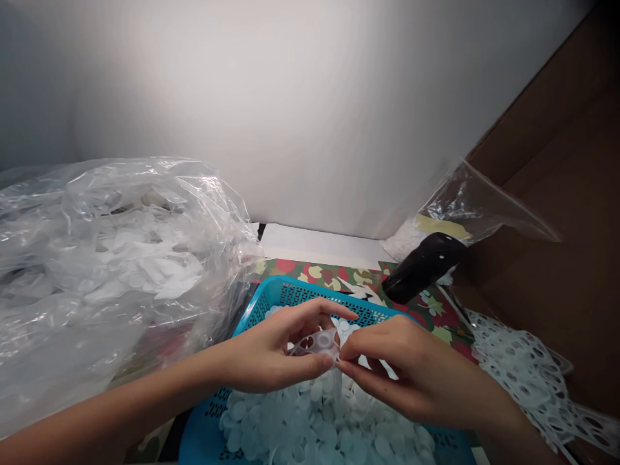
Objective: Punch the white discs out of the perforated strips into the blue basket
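Note:
Both my hands meet over a blue plastic basket (271,297) filled with several small translucent white discs (310,420). My left hand (276,352) pinches a small translucent strip with round holes (317,342) between thumb and fingers. My right hand (411,368) grips the same strip from the right, fingertips pressed together at its edge. The two hands touch at the strip, just above the pile of discs.
A big clear plastic bag (111,258) of white pieces fills the left. A black handheld device (421,265) lies at the back right beside a smaller clear bag (465,206). Punched-out white sheet scraps (523,374) lie at right. A patterned cloth (339,274) covers the table.

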A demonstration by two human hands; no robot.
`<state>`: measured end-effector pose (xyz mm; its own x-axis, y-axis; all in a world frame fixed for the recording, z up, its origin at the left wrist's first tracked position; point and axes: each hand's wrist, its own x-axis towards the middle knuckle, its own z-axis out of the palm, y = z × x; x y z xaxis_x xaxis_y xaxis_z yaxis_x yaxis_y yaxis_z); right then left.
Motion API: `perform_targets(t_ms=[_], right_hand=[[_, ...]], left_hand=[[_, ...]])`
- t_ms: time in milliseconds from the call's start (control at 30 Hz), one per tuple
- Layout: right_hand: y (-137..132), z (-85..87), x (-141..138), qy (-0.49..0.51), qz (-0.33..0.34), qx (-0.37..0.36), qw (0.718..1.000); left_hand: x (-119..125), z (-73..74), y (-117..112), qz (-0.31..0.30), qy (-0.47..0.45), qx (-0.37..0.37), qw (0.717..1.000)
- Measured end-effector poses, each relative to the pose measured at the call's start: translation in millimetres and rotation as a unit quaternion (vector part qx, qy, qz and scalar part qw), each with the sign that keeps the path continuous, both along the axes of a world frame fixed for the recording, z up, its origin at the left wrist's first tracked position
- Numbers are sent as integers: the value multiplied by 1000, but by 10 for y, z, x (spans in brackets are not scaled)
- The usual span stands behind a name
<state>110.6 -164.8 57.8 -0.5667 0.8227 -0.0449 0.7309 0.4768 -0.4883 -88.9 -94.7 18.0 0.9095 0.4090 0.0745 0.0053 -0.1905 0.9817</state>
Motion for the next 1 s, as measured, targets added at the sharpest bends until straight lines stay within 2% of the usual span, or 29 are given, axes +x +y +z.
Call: perform_targets(t_ms=[100, 333, 600, 700, 833, 900, 1000], right_hand=[[6, -12, -29, 19, 5, 16, 1000], [16, -2, -57, 86, -32, 31, 995], [-19, 93, 121, 136, -126, 114, 976], [-36, 121, 218, 187, -158, 159, 956], [-69, 171, 333, 268, -233, 225, 907], [-83, 191, 346, 238, -222, 223, 919], [-83, 183, 299, 130, -140, 181, 965]], left_hand=[[12, 20, -10, -9, -5, -20, 1000], [27, 48, -28, -8, -6, -46, 999], [27, 9, -3, 27, -58, -94, 994], [27, -3, -3, 39, -62, -100, 992], [30, -26, 0, 49, -57, -81, 994], [43, -31, 1, 62, -66, -66, 994], [65, -26, 4, 91, -78, -51, 991]])
